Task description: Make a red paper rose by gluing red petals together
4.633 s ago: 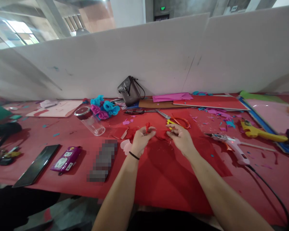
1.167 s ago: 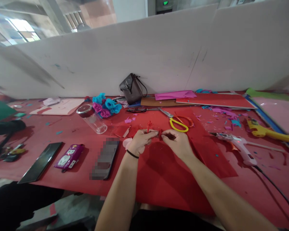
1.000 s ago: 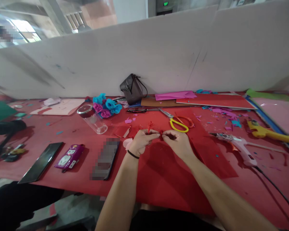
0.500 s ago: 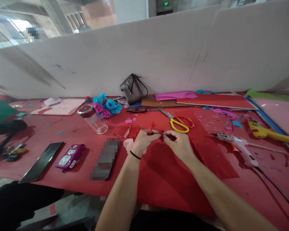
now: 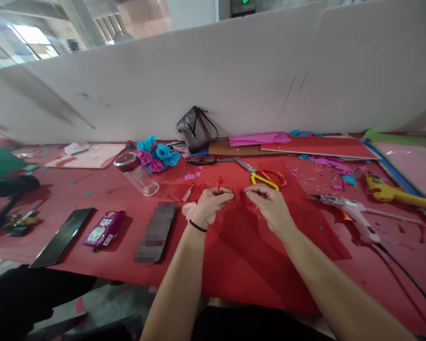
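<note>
Red paper sheet (image 5: 255, 270), one, spread over the near edge of the red-covered table (image 5: 92, 192). Glossy black slab (image 5: 62, 237), purple case (image 5: 104, 229) and smartphone (image 5: 157, 232), in a row to the left. Left hand (image 5: 209, 204), dark band at the wrist, fingers closed round a red paper twist (image 5: 219, 182), which stands up above the thumb side. Right hand (image 5: 270, 203), fingertips drawn together just opposite; whether they grip a red scrap cannot be told. Change noted: the fingertips, nearly meeting half a second ago, now stand a little apart, with red material showing between; in judgement, a small opening or drawing-out of the paper, the twist itself secure in the left hand. Hot glue gun (image 5: 360, 222), pale pink, corded, to the right. Scissors (image 5: 253, 175), yellow and orange handles, just beyond the right hand. Lidded clear jar (image 5: 137, 176); blue and magenta paper flowers (image 5: 156, 154) beside it. Dark handbag (image 5: 194, 130), leaning against the white partition (image 5: 234, 71).
</note>
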Available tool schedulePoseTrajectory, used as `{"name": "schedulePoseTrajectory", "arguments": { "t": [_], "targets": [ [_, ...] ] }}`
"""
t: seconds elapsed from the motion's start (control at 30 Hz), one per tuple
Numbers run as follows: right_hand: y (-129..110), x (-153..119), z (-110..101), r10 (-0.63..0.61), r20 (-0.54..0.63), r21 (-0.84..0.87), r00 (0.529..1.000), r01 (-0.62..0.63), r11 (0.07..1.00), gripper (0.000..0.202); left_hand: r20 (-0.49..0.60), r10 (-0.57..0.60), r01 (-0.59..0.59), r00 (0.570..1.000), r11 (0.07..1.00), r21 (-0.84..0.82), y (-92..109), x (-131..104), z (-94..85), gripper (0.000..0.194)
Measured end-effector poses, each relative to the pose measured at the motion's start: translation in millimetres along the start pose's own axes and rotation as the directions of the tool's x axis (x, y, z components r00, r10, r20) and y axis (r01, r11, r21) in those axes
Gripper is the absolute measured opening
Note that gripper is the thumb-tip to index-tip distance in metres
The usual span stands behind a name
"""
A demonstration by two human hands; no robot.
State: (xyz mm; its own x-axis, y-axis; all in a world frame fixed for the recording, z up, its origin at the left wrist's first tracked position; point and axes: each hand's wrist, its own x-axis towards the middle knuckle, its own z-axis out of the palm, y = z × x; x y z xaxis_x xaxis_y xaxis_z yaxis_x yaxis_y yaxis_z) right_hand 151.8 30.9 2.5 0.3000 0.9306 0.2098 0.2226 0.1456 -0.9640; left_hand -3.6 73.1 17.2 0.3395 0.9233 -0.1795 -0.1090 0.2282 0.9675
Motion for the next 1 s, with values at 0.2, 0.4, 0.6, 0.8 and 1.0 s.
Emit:
{"name": "schedulePoseTrajectory", "arguments": {
  "t": [0.2,0.4,0.6,0.8,1.0],
  "targets": [
    [-7.4,-7.5,4.4,-0.023,0.080,-0.132,0.997,0.033,0.991,0.017,-0.010,0.011,-0.011,1.000,1.000,0.029,1.7,-2.3,3.1,0.018],
    [-4.9,-7.9,5.3,0.037,0.112,-0.092,0.993,-0.027,0.995,0.017,-0.007,0.017,-0.017,1.000,0.999,0.047,1.8,-3.1,4.3,0.014],
    [-0.4,-6.3,5.9,0.081,0.095,-0.030,0.992,-0.078,0.996,0.020,0.006,0.016,-0.016,1.000,0.999,0.037,1.9,-3.3,4.8,0.017],
    [-1.6,-6.2,6.1,0.105,0.092,0.025,0.990,-0.108,0.994,0.020,0.023,0.008,-0.008,1.000,1.000,0.001,2.4,-4.5,6.4,0.024],
    [-2.7,-6.2,6.1,0.070,0.080,0.033,0.994,-0.073,0.997,0.016,-0.016,0.027,-0.027,1.000,1.000,-0.009,1.5,-4.0,8.4,0.021]
  ]
}}
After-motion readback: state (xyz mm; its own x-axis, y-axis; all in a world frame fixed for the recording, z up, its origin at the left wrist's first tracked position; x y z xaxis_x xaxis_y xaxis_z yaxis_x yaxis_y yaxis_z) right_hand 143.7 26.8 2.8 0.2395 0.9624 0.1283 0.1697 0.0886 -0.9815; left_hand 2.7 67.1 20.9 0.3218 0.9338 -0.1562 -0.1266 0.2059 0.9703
